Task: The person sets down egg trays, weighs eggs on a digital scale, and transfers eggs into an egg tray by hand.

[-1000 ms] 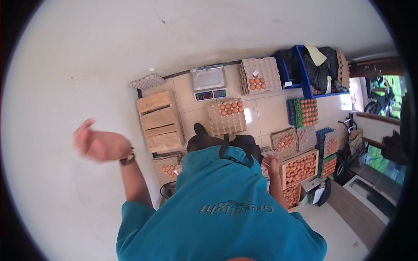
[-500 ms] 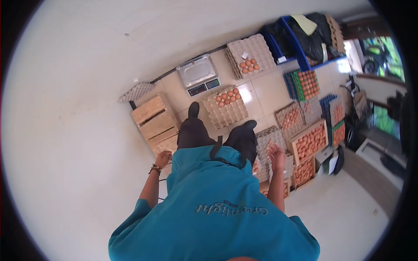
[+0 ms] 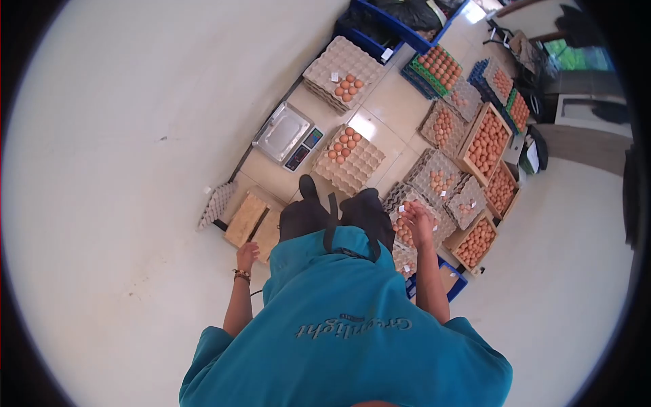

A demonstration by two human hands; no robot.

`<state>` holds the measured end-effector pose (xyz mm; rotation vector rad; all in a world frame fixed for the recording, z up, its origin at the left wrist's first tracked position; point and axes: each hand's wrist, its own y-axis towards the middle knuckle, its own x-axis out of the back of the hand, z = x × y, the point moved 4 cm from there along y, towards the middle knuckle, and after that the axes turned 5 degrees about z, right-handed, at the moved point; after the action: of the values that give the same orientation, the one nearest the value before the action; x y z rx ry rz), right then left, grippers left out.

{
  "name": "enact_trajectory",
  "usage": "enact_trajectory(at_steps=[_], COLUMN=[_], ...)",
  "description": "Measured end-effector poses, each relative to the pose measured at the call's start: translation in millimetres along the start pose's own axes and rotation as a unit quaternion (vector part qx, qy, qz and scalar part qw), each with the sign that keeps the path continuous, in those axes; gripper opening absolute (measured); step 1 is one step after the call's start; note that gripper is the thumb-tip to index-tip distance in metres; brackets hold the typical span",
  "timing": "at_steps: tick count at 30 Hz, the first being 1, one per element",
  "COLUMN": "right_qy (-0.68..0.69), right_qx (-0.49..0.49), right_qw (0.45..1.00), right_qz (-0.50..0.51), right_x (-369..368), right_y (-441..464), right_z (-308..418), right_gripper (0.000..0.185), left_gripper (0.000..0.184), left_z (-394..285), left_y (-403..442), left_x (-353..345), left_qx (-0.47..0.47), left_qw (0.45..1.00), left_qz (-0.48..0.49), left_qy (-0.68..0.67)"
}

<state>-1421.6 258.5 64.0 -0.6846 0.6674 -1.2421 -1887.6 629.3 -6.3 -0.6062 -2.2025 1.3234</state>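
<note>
My left hand hangs at my side beside a light wooden crate, fingers loosely bent and nothing visible in them. On that wrist are bracelets. Raised in front of my right side, my right hand has its fingers loosely spread. From this camera it overlaps stacked egg trays that hold brown eggs; whether it touches them I cannot tell. By my feet lies a grey carton tray with several brown eggs. Beyond it stands a digital scale with a bare metal pan.
A tall stack of carton trays stands by the wall, with several eggs on top. Wooden boxes of eggs line the right side. Green egg trays and blue crates stand farther off. A blue bin sits behind my right arm.
My view has turned to the right, so the trays and scale appear shifted and rotated. My right hand appears higher and slightly left in view. More trays and a blue bin show beside it.
</note>
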Motion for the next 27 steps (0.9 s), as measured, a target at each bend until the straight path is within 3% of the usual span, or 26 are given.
enact_trajectory(at_steps=[4, 9, 11, 15, 18, 19, 22, 24, 27], right_qy=[0.097, 0.125, 0.137, 0.147, 0.121, 0.068, -0.079, -0.11, -0.056], right_qx=[-0.022, -0.041, -0.039, -0.024, -0.01, -0.018, -0.019, -0.003, -0.014], right_qw=[0.995, 0.991, 0.99, 0.988, 0.99, 0.994, 0.984, 0.979, 0.989], right_qz=[-0.004, 0.001, 0.005, 0.041, 0.074, 0.089, 0.156, 0.17, 0.133], right_x=[18, 38, 34, 4, -37, -52, -93, -103, -121], right_y=[23, 134, 200, 339, 453, 493, 606, 679, 756], right_z=[-10, -19, -22, -33, -54, -65, -90, -100, -110], right_gripper=[0.025, 0.035, 0.038, 0.045, 0.049, 0.052, 0.063, 0.068, 0.083], left_gripper=[0.027, 0.026, 0.025, 0.028, 0.039, 0.049, 0.062, 0.073, 0.082], left_z=[-11, -58, -84, -135, -197, -218, -268, -305, -335], left_y=[-10, 10, 50, 200, 328, 369, 554, 623, 663], left_x=[-17, -35, -50, -94, -180, -212, -274, -324, -375], left_qx=[0.017, -0.002, -0.063, -0.207, -0.285, -0.254, -0.287, -0.3, -0.306], left_qw=[0.992, 0.952, 0.951, 0.893, 0.863, 0.848, 0.878, 0.931, 0.946], left_qz=[0.053, 0.116, 0.118, 0.133, 0.149, 0.14, 0.131, 0.176, 0.102], left_qy=[0.112, 0.284, 0.279, 0.377, 0.39, 0.444, 0.359, 0.112, 0.02])
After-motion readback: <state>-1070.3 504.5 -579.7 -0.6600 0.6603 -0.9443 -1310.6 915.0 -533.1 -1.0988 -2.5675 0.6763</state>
